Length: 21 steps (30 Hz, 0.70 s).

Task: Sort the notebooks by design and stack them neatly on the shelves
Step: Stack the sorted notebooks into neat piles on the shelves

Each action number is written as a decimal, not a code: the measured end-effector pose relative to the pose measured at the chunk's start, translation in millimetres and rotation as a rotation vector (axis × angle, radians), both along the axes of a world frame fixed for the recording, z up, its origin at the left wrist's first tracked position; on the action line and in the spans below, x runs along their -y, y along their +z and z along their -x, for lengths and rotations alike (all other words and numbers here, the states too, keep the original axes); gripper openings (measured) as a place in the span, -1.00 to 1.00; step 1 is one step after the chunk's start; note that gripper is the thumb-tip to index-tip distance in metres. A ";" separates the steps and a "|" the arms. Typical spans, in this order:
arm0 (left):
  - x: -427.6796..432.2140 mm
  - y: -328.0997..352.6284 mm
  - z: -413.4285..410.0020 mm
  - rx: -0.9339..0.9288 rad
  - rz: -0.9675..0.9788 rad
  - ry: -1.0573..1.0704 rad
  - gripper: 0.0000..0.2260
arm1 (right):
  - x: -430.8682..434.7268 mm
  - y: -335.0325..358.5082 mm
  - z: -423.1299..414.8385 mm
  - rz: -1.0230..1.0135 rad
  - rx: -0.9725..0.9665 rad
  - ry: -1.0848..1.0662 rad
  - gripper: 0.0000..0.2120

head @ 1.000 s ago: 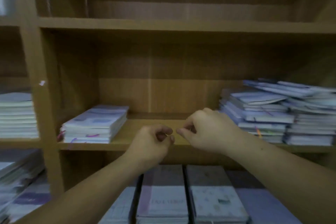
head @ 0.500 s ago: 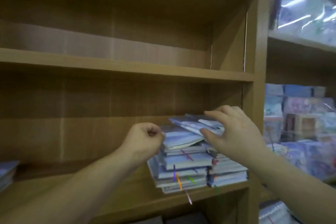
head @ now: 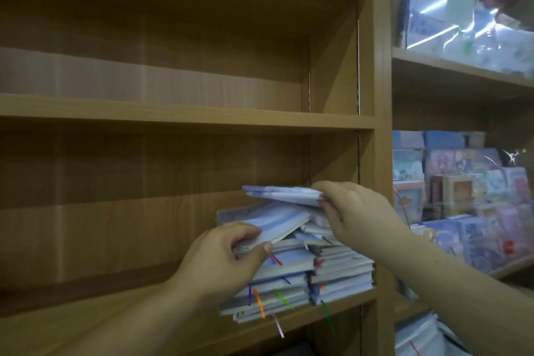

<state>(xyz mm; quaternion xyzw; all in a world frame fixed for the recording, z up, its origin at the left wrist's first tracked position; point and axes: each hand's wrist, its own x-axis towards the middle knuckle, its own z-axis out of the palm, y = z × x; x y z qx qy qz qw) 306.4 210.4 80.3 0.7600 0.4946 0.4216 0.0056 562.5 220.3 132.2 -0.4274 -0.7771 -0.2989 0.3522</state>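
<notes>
An untidy pile of pale blue notebooks with coloured ribbon markers sits at the right end of a wooden shelf. My left hand grips the near corner of a blue notebook near the pile's top, thumb under and fingers over. My right hand pinches a thin bundle of top notebooks and holds it lifted above the pile.
The shelf above and the left part of this shelf hold nothing. A wooden upright borders the pile on the right. Beyond it, another bay holds colourful boxed goods and plastic-wrapped packs.
The view swung right from the shelf's middle to the messy pile. My left hand, curled and holding nothing before, now grips a notebook. My right hand has lifted the top notebooks.
</notes>
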 end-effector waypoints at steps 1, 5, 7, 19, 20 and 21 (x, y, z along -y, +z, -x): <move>3.1 2.0 -1.8 0.040 0.042 -0.050 -0.56 | 7.0 1.6 6.2 -0.092 0.014 0.012 -0.72; 25.9 18.9 -7.0 0.511 0.331 -0.239 -0.52 | 45.6 2.2 52.9 -0.232 0.117 0.046 -0.52; 39.9 24.6 -3.9 0.750 0.298 -0.179 -0.49 | 59.2 -5.2 69.6 -0.256 0.148 0.080 -0.57; 75.7 2.6 21.6 1.127 0.547 -0.156 -0.84 | 84.1 -30.7 84.2 0.352 -0.299 0.373 -0.85; 78.1 0.8 23.3 1.118 0.527 -0.139 -0.83 | 79.4 -30.5 79.1 0.333 -0.220 0.225 -0.80; 80.1 -2.1 25.7 1.110 0.504 -0.130 -0.84 | 77.2 -31.2 75.6 0.343 -0.152 0.070 -0.69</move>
